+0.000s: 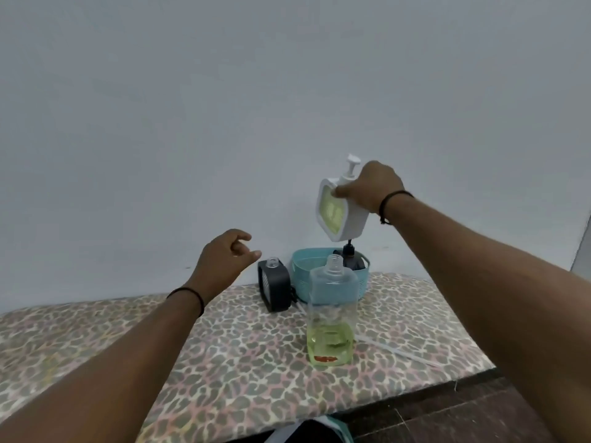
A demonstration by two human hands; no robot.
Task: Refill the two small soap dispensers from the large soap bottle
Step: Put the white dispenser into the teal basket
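My right hand (371,187) grips a white square soap dispenser (339,212) by its top, in the air above the teal basket; its pump is on and green soap shows in its window. The large clear soap bottle (331,318) stands uncapped on the patterned surface, about a third full of yellow-green liquid. A black square dispenser (275,287) stands to its left with an open neck. My left hand (224,260) hovers over the black dispenser, fingers loosely curled, holding nothing.
A teal basket (302,273) stands behind the large bottle against the wall, with a black pump head (350,254) in it. A thin clear tube (399,351) lies on the leopard-print cover (160,346) to the right. The surface's front edge drops to a dark floor.
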